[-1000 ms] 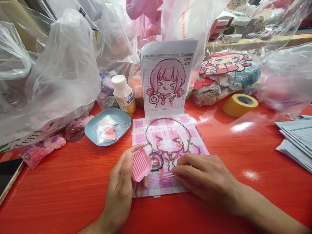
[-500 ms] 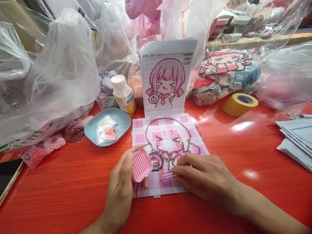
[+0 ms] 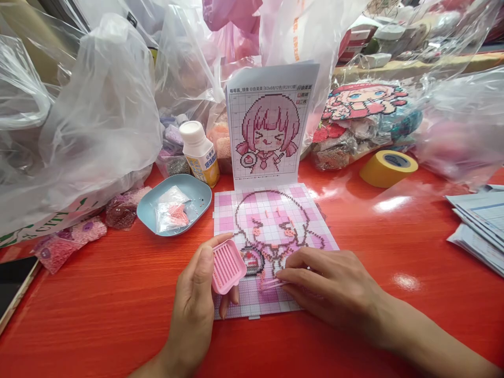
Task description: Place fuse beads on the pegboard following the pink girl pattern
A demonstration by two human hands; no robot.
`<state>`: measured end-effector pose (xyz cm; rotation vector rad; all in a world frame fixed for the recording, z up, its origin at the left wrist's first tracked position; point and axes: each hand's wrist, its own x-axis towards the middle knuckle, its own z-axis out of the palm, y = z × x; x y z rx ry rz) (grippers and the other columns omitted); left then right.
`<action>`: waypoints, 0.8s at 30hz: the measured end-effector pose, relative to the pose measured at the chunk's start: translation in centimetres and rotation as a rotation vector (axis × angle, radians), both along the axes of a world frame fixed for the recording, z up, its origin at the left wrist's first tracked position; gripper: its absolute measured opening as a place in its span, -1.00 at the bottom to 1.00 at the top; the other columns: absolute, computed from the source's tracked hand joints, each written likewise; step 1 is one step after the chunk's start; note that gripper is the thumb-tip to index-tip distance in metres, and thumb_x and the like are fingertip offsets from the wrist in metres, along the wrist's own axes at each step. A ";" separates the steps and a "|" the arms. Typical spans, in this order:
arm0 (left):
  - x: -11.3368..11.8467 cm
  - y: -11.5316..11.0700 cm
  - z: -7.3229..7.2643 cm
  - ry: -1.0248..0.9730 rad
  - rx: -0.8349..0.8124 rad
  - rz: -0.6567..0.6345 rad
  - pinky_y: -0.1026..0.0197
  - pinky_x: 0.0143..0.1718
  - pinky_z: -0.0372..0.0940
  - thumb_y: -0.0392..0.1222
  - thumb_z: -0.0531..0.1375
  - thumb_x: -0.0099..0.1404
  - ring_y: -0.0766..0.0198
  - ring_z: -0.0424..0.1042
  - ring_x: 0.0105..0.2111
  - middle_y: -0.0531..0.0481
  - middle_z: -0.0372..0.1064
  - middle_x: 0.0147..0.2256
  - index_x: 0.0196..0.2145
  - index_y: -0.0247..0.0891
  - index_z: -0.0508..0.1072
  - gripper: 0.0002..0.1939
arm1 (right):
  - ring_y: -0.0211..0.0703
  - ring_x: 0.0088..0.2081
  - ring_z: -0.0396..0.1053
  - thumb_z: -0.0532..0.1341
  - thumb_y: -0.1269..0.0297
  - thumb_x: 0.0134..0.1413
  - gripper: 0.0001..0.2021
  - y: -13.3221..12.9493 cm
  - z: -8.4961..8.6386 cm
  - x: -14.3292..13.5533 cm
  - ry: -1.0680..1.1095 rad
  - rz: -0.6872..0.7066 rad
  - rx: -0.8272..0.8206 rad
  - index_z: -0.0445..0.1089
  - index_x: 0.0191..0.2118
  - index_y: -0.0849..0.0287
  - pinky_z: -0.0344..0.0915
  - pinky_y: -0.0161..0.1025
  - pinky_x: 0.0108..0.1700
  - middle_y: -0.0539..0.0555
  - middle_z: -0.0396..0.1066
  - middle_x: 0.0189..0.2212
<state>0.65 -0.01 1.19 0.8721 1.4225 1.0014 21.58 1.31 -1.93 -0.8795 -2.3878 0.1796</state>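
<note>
My left hand (image 3: 197,289) is closed around a small pink ridged bead tray (image 3: 229,266), tilted over the left part of the pegboard. Some small beads lie along the tray's lower left edge. Between the thumb and fingers of my right hand (image 3: 326,283) is a pair of thin pink tweezers (image 3: 272,284), their tips low over the board. The pink-and-white checked pegboard (image 3: 244,302) carries a bead outline of a character in dark brown, with coral and grey parts. Behind it stands a printed pattern sheet (image 3: 265,131) of a pink-haired figure.
A blue dish (image 3: 200,215) with small bead bags stands left of the board, beside a white-capped bottle (image 3: 199,152). Yellow tape (image 3: 378,170) and papers (image 3: 478,215) lie to the right. Plastic bags (image 3: 102,105) fill the back, and a dark device (image 3: 16,283) lies far left.
The pink tray has tipped slightly in my left hand and shifted a touch left. My right hand and the tweezers stay almost in place.
</note>
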 end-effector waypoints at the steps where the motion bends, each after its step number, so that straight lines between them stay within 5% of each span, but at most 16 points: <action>1: 0.0 0.0 0.0 0.003 0.000 0.002 0.31 -0.64 0.07 0.21 -0.05 0.31 0.33 0.13 -0.64 0.08 0.27 -0.64 0.03 -0.23 0.35 -0.45 | -0.32 -0.45 0.30 0.11 0.42 0.20 -0.89 0.0 0.0 0.0 -0.003 0.002 0.003 0.35 -0.20 0.16 0.13 -0.34 -0.48 0.00 0.36 -0.39; 24: 0.1 0.0 0.0 -0.003 0.026 -0.009 0.31 -0.62 0.08 0.19 -0.06 0.32 0.33 0.11 -0.66 0.08 0.28 -0.68 0.02 -0.26 0.35 -0.45 | -0.33 -0.47 0.29 0.10 0.42 0.20 -0.89 0.1 -0.1 0.0 -0.012 0.008 0.009 0.36 -0.21 0.14 0.13 -0.36 -0.49 -0.01 0.37 -0.41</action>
